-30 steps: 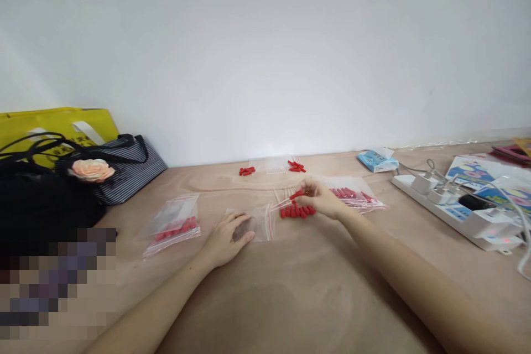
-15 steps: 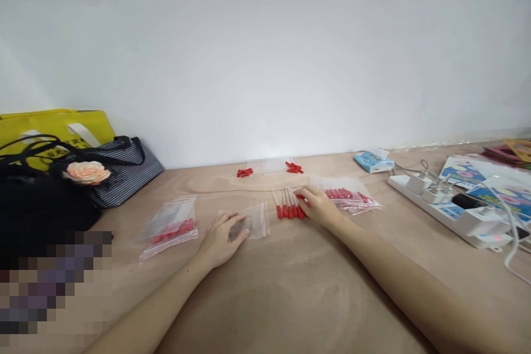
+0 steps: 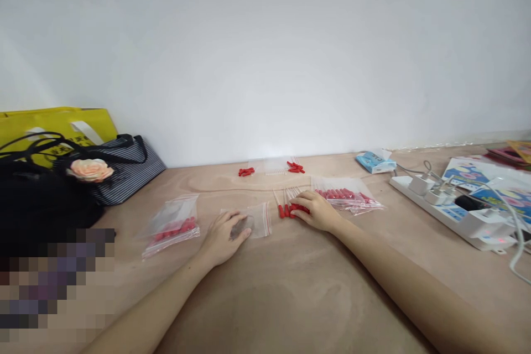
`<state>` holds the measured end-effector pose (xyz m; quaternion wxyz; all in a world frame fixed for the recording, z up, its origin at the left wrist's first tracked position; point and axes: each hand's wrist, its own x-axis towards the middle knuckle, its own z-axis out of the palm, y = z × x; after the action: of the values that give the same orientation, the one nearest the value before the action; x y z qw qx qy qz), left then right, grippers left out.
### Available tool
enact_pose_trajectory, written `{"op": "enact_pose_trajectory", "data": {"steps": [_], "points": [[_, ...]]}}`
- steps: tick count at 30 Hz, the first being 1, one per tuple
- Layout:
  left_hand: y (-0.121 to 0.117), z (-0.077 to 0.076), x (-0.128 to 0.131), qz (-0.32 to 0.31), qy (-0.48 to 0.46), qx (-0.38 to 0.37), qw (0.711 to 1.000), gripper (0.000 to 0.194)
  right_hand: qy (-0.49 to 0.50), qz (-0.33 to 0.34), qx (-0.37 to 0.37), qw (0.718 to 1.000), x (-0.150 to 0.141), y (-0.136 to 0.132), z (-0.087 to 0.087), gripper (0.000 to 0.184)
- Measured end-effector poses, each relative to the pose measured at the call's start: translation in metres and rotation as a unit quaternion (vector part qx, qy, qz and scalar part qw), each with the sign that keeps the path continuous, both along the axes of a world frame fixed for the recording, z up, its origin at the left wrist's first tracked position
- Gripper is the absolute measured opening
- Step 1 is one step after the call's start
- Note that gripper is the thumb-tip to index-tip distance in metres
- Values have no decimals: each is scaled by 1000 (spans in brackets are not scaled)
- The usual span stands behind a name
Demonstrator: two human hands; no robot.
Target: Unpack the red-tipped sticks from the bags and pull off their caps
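My left hand (image 3: 224,237) rests flat on the wooden table, fingers slipped into or over the mouth of a small clear zip bag (image 3: 258,220) with a red seal. My right hand (image 3: 317,210) lies over a row of red-capped clear droppers (image 3: 287,206), fingers curled around the red caps, gathering them against the table. A clear bag holding more red-capped droppers (image 3: 346,197) lies just right of that hand. Another filled zip bag (image 3: 173,225) lies left of my left hand.
Loose red caps (image 3: 246,171) and clear tubes (image 3: 274,165) sit near the wall. Black and striped bags (image 3: 120,168) and a yellow bag (image 3: 53,124) stand at the left. A white power strip (image 3: 460,213) with plugs, printed sheets and a blue tissue pack (image 3: 375,160) lie right.
My right hand came down from holding droppers above the table and now presses on the row, pulling the red caps together. My left hand stayed on the small bag.
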<state>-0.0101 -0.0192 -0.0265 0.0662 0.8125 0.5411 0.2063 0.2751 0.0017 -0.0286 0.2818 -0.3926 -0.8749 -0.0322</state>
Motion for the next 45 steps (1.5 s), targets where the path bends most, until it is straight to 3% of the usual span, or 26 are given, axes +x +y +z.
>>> {"op": "enact_pose_trajectory", "data": {"steps": [9,14,18,22,25,27,31,33,35,38,41,45], "points": [[-1,4,1,2,-3,-16,1000,39,-22,-48,-1,999,-6,-8,4,29],[-5,6,3,-39,-14,48,998,32,63,-67,68,993,-12,-16,1,23],[-17,11,12,-112,21,56,992,37,63,14,76,995,-29,-38,0,23],[-24,16,19,-175,99,-47,978,53,-12,97,30,995,-42,-55,2,45],[-24,16,18,-193,108,-87,971,50,-50,117,-19,992,-45,-56,3,47],[-21,14,15,-171,81,-75,979,44,-56,116,-50,990,-45,-54,2,44],[2,14,8,-56,-14,-17,998,38,-49,122,-72,989,-43,-52,3,42],[21,18,6,-37,-55,-33,997,37,-44,130,-73,988,-43,-52,5,40],[40,24,6,-18,-79,-104,991,42,-40,133,-76,987,-43,-53,6,39],[58,28,9,4,-65,-158,985,46,-32,127,-84,988,-42,-53,6,38],[61,29,13,29,-38,-179,983,30,-26,123,-82,989,-42,-54,4,36],[60,36,-3,122,-21,-127,984,23,-17,122,-68,990,-42,-53,2,32]]}}
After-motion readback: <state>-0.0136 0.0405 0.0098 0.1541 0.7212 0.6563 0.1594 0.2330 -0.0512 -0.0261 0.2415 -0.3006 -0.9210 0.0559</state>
